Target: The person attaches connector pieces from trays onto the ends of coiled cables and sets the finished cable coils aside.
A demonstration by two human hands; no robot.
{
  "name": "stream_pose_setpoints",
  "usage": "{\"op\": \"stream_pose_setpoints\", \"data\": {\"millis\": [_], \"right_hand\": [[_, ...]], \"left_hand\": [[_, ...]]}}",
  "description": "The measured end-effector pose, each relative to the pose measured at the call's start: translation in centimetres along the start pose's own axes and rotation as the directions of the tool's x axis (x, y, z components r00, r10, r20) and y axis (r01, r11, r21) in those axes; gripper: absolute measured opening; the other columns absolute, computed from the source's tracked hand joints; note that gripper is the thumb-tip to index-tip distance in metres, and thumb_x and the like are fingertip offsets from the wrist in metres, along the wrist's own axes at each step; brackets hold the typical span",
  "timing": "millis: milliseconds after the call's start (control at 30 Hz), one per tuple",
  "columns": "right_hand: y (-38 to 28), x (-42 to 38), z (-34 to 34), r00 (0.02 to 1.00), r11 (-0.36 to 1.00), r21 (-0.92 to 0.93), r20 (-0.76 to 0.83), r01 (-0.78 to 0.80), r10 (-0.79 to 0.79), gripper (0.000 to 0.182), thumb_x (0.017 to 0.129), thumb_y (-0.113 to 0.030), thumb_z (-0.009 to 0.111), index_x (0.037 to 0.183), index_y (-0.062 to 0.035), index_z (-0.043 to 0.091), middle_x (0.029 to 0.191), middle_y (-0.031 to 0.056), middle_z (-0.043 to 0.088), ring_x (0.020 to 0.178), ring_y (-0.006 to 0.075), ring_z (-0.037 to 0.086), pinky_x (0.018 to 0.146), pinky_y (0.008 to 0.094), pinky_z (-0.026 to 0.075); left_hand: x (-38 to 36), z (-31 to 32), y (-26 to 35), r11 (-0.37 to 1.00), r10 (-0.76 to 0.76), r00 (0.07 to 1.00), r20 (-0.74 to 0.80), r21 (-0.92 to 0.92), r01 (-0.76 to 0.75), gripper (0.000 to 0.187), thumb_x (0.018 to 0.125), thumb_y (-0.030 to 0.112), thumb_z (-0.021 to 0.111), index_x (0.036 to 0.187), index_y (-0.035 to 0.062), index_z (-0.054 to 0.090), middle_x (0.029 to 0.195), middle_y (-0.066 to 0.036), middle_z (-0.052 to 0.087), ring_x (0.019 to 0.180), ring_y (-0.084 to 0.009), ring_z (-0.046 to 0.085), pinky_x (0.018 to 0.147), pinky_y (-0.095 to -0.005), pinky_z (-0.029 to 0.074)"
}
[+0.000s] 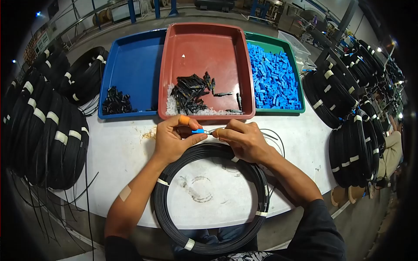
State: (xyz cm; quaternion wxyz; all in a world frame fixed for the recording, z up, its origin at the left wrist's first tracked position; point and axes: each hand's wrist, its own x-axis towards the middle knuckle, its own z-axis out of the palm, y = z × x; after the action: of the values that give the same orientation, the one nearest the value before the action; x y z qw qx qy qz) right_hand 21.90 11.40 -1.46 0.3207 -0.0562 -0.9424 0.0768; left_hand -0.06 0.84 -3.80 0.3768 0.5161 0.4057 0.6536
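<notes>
Centrally, left hand (pixel 180 135) — blue connector (pixel 198 131) pinched, right hand (pixel 244 139) alongside.

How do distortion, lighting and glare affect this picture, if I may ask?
Head view: wide-angle distortion bows the white table, and the corners fall to black; lamps show as bright points near both sides; a slight sheen marks the red tray; fine detail on the blue connector is too small to read.

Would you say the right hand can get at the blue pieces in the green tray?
Likely yes: the blue pieces lie uncovered in the green tray beyond the right hand, though it seems busy with a connector.
</notes>
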Motion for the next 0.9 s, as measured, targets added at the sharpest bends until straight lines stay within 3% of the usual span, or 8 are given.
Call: {"op": "stream_pose_setpoints", "data": {"millis": [133,433,500,600,833,900], "right_hand": [[-0.27,-0.02,-0.50,0.995,0.999,0.008,0.093,-0.039,0.039,0.044,0.073,0.004,0.071,0.113,-0.0138,0.070,0.081,0.0030,0.054,0.065,0.0224,0.058,0.051,0.0378,0.043],[-0.66,0.36,-0.65,0.985,0.998,0.031,0.166,-0.060,0.054,0.055,0.070,0.006,0.071,0.121,-0.0144,0.065,0.084,0.0050,0.055,0.065,0.0258,0.060,0.053,0.0385,0.048],[-0.72,0.59,-0.55,0.989,0.996,0.069,0.139,-0.063,0.053,0.059,0.071,0.000,0.073,0.125,-0.0207,0.062,0.081,0.0063,0.056,0.062,0.0297,0.061,0.052,0.0426,0.049],[-0.64,0.82,-0.44,0.979,0.990,0.100,0.192,-0.096,0.076,0.061,0.069,0.002,0.074,0.125,-0.0206,0.061,0.082,0.0067,0.056,0.063,0.0311,0.061,0.053,0.0437,0.049],[-0.65,0.82,-0.52,0.982,0.989,0.119,0.177,-0.089,0.067,0.059,0.065,0.003,0.076,0.119,-0.0180,0.061,0.084,0.0065,0.056,0.065,0.0328,0.062,0.056,0.0446,0.049],[-0.51,0.59,-0.16,0.993,0.992,0.094,0.099,-0.079,0.070,0.054,0.067,0.003,0.076,0.116,-0.0141,0.061,0.085,0.0062,0.060,0.066,0.0315,0.064,0.056,0.0426,0.050]], "left_hand": [[-0.07,0.02,-0.03,0.999,0.045,0.998,0.032,0.024,-0.046,0.025,0.079,-0.008,0.082,0.093,0.0016,0.063,0.097,-0.009,0.069,0.090,-0.0124,0.070,0.083,-0.0271,0.060],[-0.10,-0.22,-0.02,0.996,0.065,0.997,0.051,0.063,-0.068,0.026,0.077,-0.009,0.083,0.091,0.0017,0.063,0.098,-0.011,0.069,0.089,-0.0129,0.069,0.080,-0.0272,0.060],[-0.09,-0.21,0.15,0.996,0.061,0.996,0.058,0.060,-0.065,0.026,0.076,-0.009,0.083,0.090,0.0016,0.064,0.098,-0.011,0.069,0.089,-0.0128,0.070,0.080,-0.0273,0.060],[-0.10,-0.28,0.13,0.995,0.037,0.997,0.071,0.086,-0.043,0.026,0.076,-0.009,0.083,0.089,0.0017,0.064,0.097,-0.011,0.069,0.088,-0.0131,0.070,0.079,-0.0277,0.061],[-0.07,-0.30,0.03,0.996,0.068,0.995,0.070,0.059,-0.072,0.025,0.076,-0.008,0.084,0.091,0.0012,0.066,0.096,-0.009,0.070,0.088,-0.0123,0.070,0.080,-0.0264,0.061],[-0.13,-0.34,-0.03,0.994,0.077,0.995,0.063,0.078,-0.082,0.026,0.076,-0.008,0.084,0.090,0.0018,0.064,0.097,-0.011,0.070,0.089,-0.0125,0.070,0.081,-0.0272,0.061]]}}
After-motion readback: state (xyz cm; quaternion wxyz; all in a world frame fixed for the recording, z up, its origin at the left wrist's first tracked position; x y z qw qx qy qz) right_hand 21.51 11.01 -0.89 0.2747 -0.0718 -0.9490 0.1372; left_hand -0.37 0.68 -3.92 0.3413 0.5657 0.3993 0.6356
